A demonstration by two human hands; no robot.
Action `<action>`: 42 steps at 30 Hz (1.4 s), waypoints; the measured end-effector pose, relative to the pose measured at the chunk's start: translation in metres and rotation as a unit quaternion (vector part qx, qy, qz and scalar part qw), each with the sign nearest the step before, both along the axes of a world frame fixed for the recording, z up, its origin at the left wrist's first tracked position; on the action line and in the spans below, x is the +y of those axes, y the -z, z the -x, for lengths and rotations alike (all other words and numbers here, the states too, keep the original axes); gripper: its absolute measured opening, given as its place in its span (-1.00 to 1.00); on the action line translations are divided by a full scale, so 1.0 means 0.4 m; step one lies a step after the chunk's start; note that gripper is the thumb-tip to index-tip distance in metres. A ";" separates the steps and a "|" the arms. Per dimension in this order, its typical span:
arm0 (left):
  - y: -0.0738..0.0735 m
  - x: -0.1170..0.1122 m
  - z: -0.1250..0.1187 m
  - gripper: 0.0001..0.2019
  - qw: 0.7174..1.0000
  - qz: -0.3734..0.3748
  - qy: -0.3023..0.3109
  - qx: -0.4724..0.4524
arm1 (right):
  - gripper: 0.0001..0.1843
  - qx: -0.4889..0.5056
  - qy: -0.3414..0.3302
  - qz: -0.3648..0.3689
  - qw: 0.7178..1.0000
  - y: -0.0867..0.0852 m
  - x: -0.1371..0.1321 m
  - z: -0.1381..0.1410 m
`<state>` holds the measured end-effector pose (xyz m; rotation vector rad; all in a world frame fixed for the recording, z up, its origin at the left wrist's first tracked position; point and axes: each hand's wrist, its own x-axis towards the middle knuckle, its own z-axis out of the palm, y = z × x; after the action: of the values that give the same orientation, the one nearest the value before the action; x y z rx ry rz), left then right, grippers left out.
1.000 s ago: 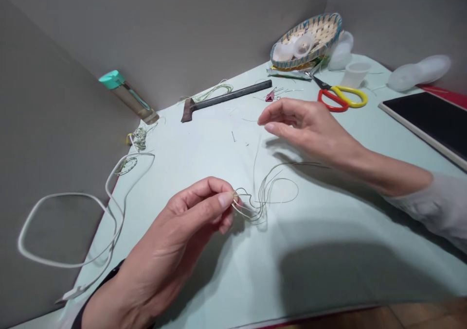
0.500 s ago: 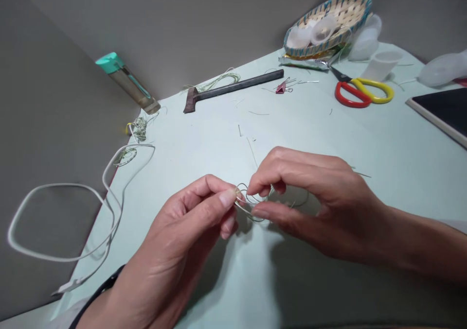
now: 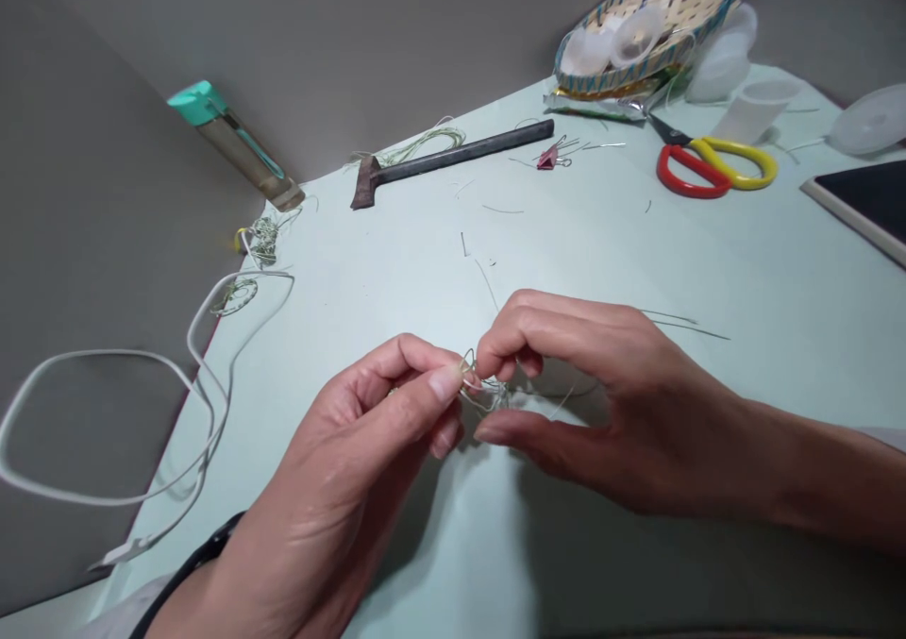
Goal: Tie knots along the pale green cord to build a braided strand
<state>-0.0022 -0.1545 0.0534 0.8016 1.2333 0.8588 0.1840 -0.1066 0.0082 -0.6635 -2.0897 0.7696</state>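
Between the thumb and index finger of my left hand is pinched a small bundle of thin looped wire, pale green and silvery. My right hand is just to the right of it, thumb and index finger apart, with the index fingertip at the wire loops. More tangled wire shows in the gap between the right thumb and fingers. Whether the right middle finger touches the wire is hidden. Loose straight wires lie on the table beyond the right hand.
A hammer, a coil of green wire, a red binder clip and scissors lie at the back. A woven basket holds translucent cups. At the left are a bottle and a white cable.
My right index fingertip has come closer to the left fingertips, and the wire loops between the hands look smaller. The camera view has shifted slightly.
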 end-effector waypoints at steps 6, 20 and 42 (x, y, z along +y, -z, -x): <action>0.003 0.009 -0.006 -0.76 1.000 -0.004 -0.008 0.011 | -0.95 -0.008 0.003 0.011 1.000 0.004 -0.001 0.009; 0.010 0.006 0.000 -0.80 1.000 0.016 -0.018 0.010 | -0.96 -0.026 0.009 0.005 1.000 0.013 -0.017 0.010; 0.009 0.006 -0.009 -0.82 0.999 0.026 -0.035 0.012 | -0.81 0.003 0.000 -0.008 1.000 0.016 -0.014 0.000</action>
<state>0.0012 -0.1520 0.0500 0.7323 1.3065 0.8735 0.1840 -0.1121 0.0017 -0.6520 -2.0894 0.7538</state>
